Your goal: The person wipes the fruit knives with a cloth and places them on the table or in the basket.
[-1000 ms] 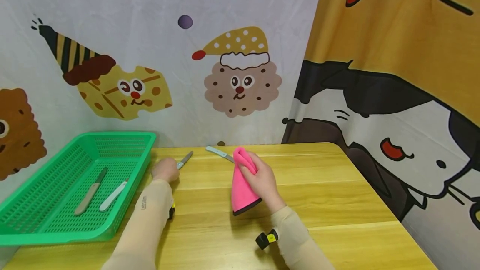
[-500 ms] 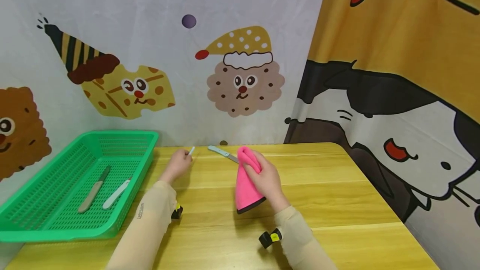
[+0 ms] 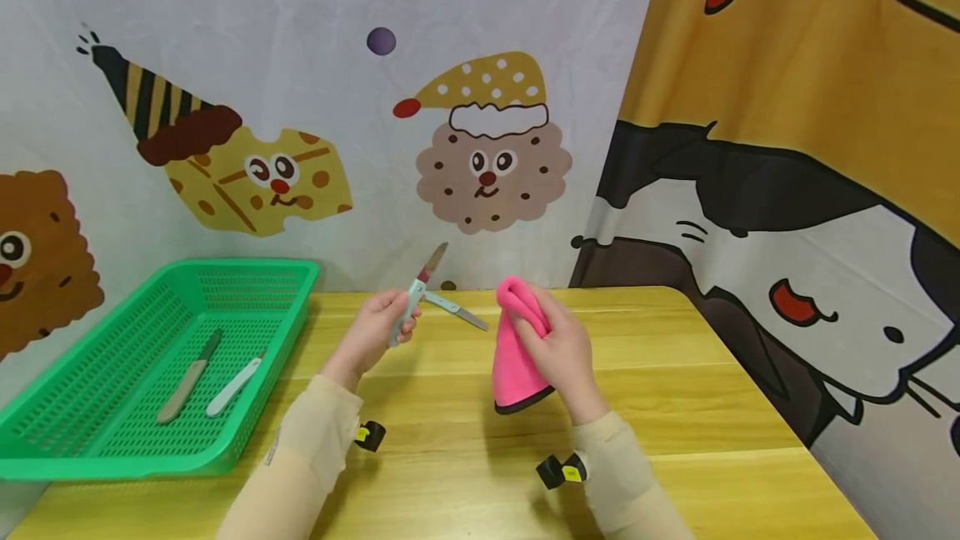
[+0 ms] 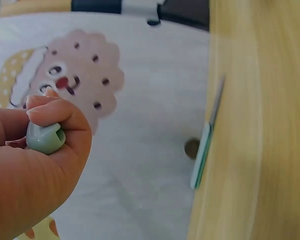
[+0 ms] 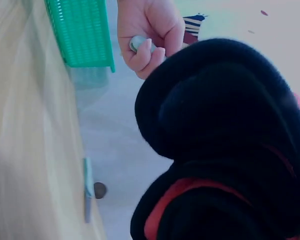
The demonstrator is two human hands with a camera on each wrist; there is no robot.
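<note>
Wooden table (image 3: pixel 675 407): pale-blue knife (image 3: pixel 455 308) near far edge. My left hand (image 3: pixel 370 333) grips tilted knife (image 3: pixel 412 298); my right hand (image 3: pixel 562 348) grips pink cloth (image 3: pixel 516 369).

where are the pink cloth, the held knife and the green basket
Pink cloth (image 3: pixel 516 367), head view: on its hanging lower part.
Held knife (image 3: pixel 416 293), head view: on its pale handle, toward the blade end.
Green basket (image 3: pixel 105 467), head view: on its near rim.
</note>
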